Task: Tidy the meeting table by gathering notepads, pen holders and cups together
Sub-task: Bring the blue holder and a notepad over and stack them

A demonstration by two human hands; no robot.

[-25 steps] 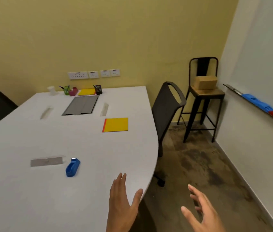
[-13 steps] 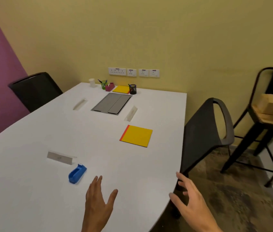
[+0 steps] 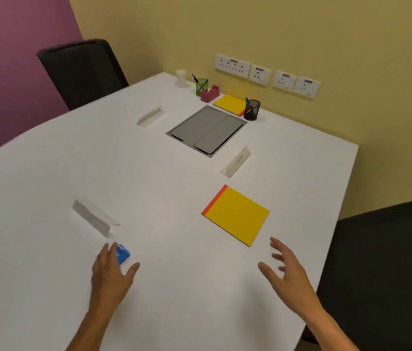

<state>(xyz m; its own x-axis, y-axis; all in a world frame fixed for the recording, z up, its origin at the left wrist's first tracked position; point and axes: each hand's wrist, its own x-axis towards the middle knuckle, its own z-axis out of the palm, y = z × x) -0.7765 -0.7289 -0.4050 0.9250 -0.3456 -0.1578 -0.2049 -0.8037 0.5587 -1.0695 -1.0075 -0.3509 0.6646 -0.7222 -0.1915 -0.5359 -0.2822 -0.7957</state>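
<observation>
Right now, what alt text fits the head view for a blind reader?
Two open bare hands hover over a white meeting table: the left hand partly covers a small blue object, and the right hand is near a yellow notepad. Pen holders, a cup and another notepad sit at the far edge.

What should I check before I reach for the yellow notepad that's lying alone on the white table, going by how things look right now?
1. Right hand free: ok, open, fingers spread, holding nothing.
2. Lone yellow notepad with orange spine unobstructed: ok, flat, nothing on it.
3. Path from right hand to notepad: ok, bare white table between them.
4. Left hand free: cannot tell, its fingers overlap the small blue plastic object; contact unclear.
5. Gathering spot: ok, second yellow notepad, black mesh pen holder, green pen cup and white cup sit together at the far edge.
</observation>
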